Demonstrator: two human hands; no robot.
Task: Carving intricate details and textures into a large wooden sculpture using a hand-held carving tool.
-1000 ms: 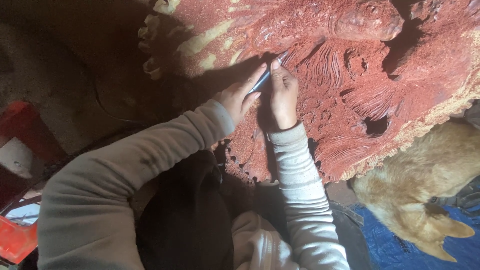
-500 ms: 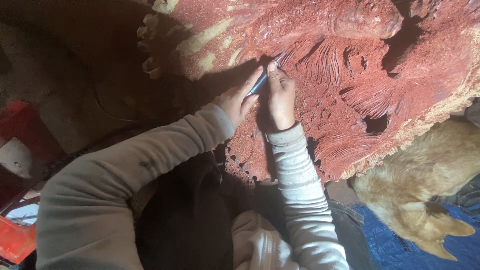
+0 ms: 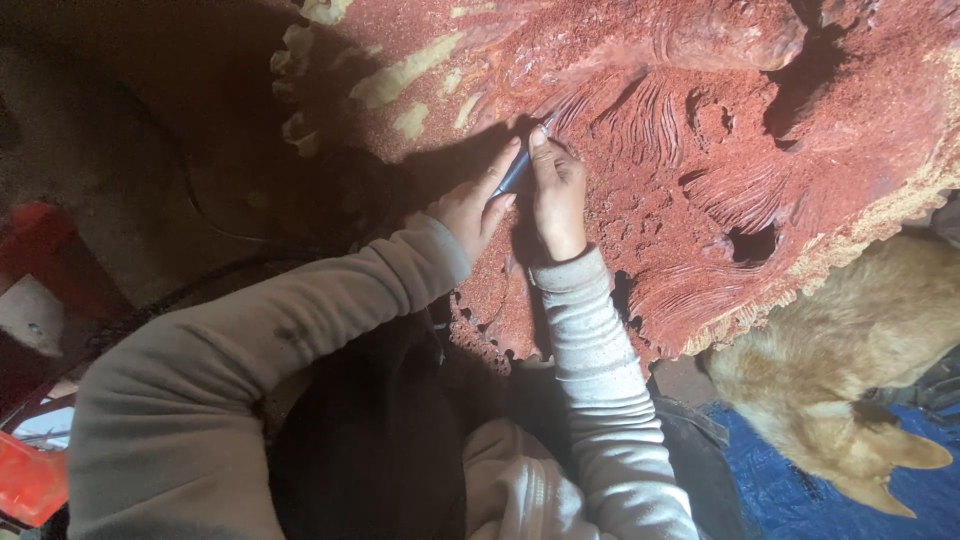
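Both hands have crept a little further up the carving since a second ago, and the tool tip now sits at the foot of the fanned ridges. Far left, I see a red plastic thing low in shadow, too dim to name. Moving in, my left hand is curled round the handle of the dark carving tool, fingers closed on it. Right beside it, my right hand pinches the shaft near the tip, forefinger pressed along it to steer. The blade meets the red wood carving, a big rough slab coated in crumbly red dust, cut into deep curved grooves, with a pale yellow edge and a dark hole. To do this cut well, I judge short shallow pushes along the grain, right hand braking, left hand driving. Further right, a tan dog lies just beside the slab on a blue tarp.
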